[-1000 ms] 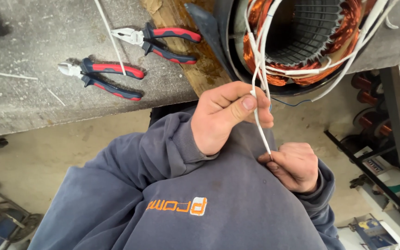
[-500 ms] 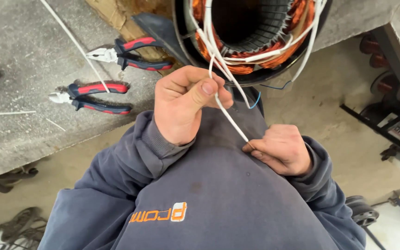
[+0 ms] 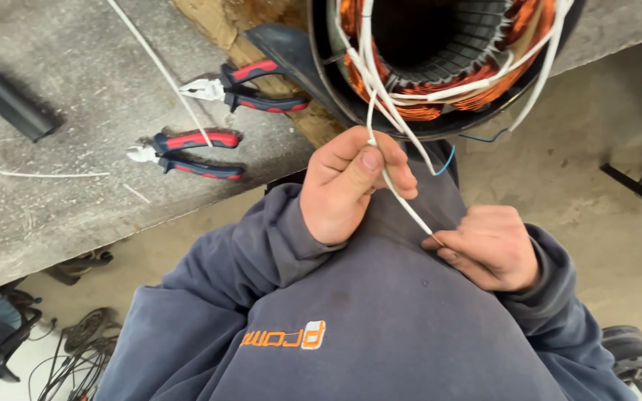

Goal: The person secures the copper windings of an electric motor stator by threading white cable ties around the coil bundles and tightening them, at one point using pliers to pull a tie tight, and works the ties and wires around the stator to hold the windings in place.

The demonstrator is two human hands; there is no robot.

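Item: our left hand [image 3: 351,186] and right hand [image 3: 488,249] both pinch one white lead [image 3: 406,208] taut from the stator [image 3: 440,67]; two pliers [image 3: 191,145] rest on the counter [image 3: 76,200].

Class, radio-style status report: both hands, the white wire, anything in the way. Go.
Left hand pinching white wire near stator. Right hand gripping wire's lower end, wire taut between. Other white leads crowd alongside; pliers lie apart on bench.

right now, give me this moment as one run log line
left hand: pinching white wire | right hand: gripping wire's end, taut | wire source: motor stator | bench: two pliers, black tube
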